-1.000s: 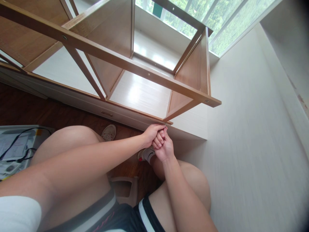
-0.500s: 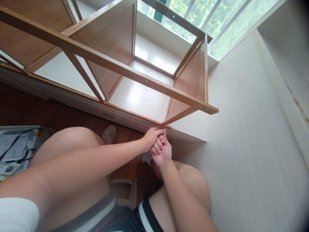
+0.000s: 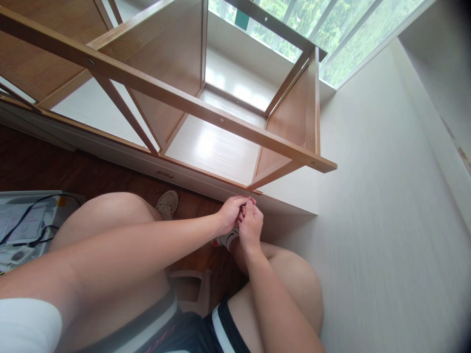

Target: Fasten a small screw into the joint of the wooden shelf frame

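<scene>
My left hand (image 3: 230,213) and my right hand (image 3: 252,223) meet just below the near right corner of a wooden frame (image 3: 290,153). The left one's thumb and fingers reach forward in a pinch by the lower rail's end. Closed fingers curl on the right hand, pressed close against the left. Whatever they grip is too small and too hidden to name. The frame, brown with side panels, stands on a pale ledge (image 3: 294,189). Small holes with metal fittings show along its upper rail.
A pale wall (image 3: 382,196) rises close on the right, with a barred window (image 3: 349,37) behind the frame. At left lies a white box (image 3: 55,198) with papers and a black cord. A plastic stool (image 3: 204,294) shows between my legs, above the dark wood floor (image 3: 110,171).
My right hand has turned over, from palm up beneath the left hand to fingers curled beside it. The left hand has shifted slightly, and the frame stays in place.
</scene>
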